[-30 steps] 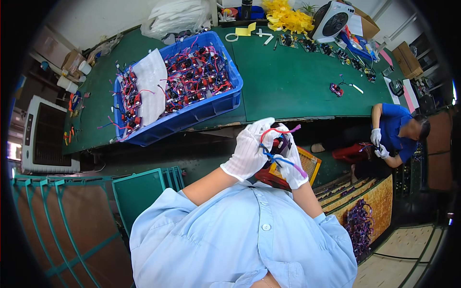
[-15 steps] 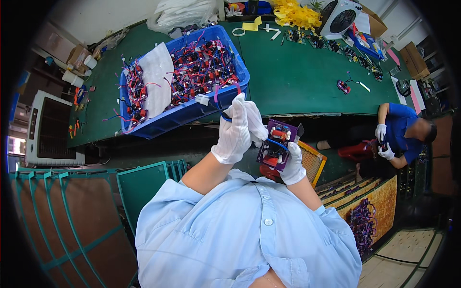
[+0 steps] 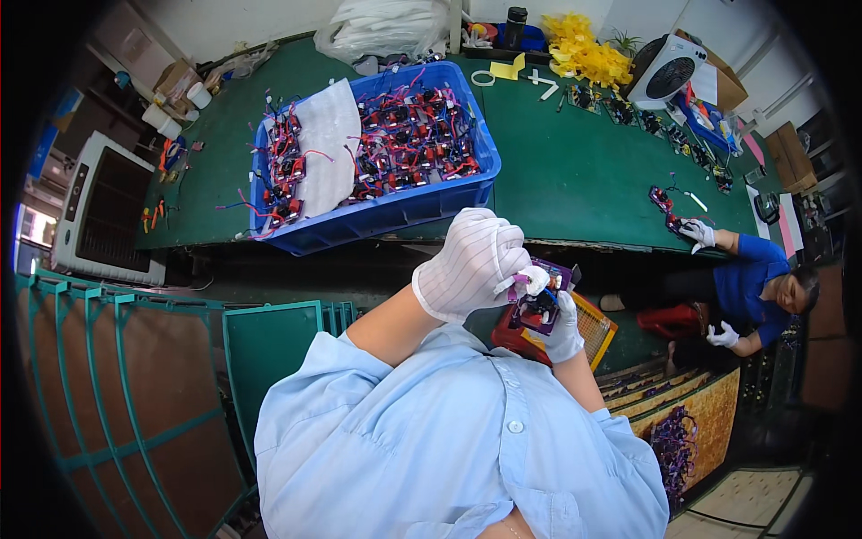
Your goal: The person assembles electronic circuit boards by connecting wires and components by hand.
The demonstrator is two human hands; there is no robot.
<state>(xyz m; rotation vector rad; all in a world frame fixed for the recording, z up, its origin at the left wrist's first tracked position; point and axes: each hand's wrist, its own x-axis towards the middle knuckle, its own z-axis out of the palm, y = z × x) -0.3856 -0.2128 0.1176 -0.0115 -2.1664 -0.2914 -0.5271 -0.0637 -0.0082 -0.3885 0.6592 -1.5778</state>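
My right hand (image 3: 565, 334), in a white glove, grips a purple circuit board (image 3: 549, 277) by its near right edge in front of my chest. Red and black parts sit on the board, and a dark blue cable (image 3: 549, 294) runs across it. Just left of and over the board, my gloved left hand (image 3: 476, 262) is closed, back of the hand up, with its fingertips at the board's left side. A short pink-purple wire (image 3: 516, 289) shows at those fingertips. The rest of what they pinch is hidden, and the left hand covers part of the board.
A blue crate (image 3: 386, 222) of similar wired boards, with a white foam sheet (image 3: 327, 148), stands on the green table (image 3: 557, 184). At the right, a co-worker in blue (image 3: 750, 278) reaches to a board (image 3: 664, 205). A yellow-framed panel (image 3: 593, 334) and green racks (image 3: 135, 386) stand below.
My left hand has come down from near the crate's edge to the board, its fingers curled closer. The view has shifted. The co-worker's one hand has moved out onto the table.
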